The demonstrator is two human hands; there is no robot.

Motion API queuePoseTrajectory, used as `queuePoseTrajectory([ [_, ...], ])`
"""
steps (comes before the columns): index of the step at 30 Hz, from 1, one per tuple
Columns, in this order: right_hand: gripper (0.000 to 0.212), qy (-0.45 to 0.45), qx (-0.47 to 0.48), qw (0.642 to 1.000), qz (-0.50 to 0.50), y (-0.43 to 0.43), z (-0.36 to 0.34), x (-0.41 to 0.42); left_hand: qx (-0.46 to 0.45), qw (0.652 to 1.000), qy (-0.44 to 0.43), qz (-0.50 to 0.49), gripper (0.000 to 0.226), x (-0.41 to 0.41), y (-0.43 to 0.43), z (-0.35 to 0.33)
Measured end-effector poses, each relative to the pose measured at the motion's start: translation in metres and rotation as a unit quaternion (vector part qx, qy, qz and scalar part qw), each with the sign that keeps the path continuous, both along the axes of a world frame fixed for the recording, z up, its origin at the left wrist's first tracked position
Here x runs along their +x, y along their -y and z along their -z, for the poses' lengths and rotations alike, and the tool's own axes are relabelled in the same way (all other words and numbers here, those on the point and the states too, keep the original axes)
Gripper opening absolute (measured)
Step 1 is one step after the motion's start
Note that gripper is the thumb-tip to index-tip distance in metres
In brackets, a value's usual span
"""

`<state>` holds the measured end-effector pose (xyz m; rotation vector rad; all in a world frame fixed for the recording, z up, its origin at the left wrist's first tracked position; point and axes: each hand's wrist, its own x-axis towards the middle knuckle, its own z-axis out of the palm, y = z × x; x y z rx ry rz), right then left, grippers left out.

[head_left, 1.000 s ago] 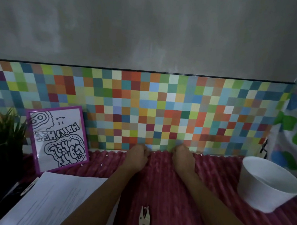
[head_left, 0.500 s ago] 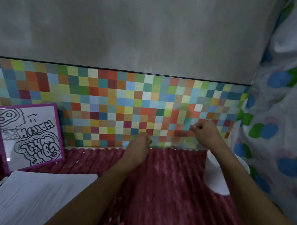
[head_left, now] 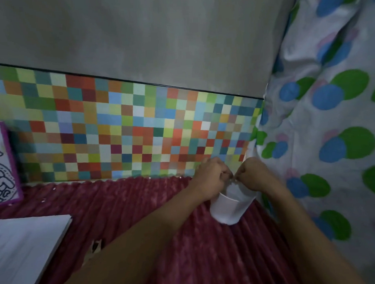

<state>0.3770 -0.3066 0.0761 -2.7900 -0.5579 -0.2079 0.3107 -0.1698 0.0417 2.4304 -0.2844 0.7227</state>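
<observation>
Left hand (head_left: pixel 211 179) and right hand (head_left: pixel 254 174) have shifted right, now above the white cup (head_left: pixel 227 210).
Both pinch fingertips together; contents too small to see, likely dropping bits in.

Left hand (head_left: pixel 213 177): fingers curled, fingertips meeting the other's.
Right hand (head_left: pixel 254 174): fingers curled likewise.
White cup (head_left: pixel 228 207): directly beneath both hands.

White cup (head_left: pixel 226 208), far rim hidden
</observation>
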Motion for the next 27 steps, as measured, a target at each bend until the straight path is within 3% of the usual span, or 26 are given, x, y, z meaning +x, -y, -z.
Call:
queuePoseTrajectory([
  [5, 0.02, -0.011, 0.054, 0.998, 0.025, 0.001, -0.002, -0.006, -0.075, 0.997, 0.014, -0.032, 0.005, 0.0, 0.002, -0.005],
  [9, 0.024, -0.01, 0.074, 0.997, 0.034, 0.003, -0.008, -0.014, -0.06, 0.998, -0.011, -0.015, 0.008, 0.005, 0.003, 0.0],
  [14, 0.01, -0.011, 0.054, 0.998, 0.014, 0.004, -0.008, -0.019, -0.075, 0.996, -0.048, 0.026, 0.022, 0.002, 0.002, 0.0],
  [18, 0.014, 0.003, 0.051, 0.998, 0.038, -0.002, -0.006, -0.02, -0.13, 0.991, -0.012, 0.011, 0.006, -0.003, 0.002, 0.005],
  [22, 0.016, 0.121, 0.016, 0.992, 0.036, -0.017, -0.006, -0.031, -0.128, 0.991, 0.028, -0.024, 0.016, -0.009, -0.013, 0.003],
  [27, 0.029, 0.216, 0.173, 0.959, -0.054, -0.055, -0.021, -0.061, -0.157, 0.977, 0.031, -0.144, 0.01, -0.019, -0.077, 0.016],
])
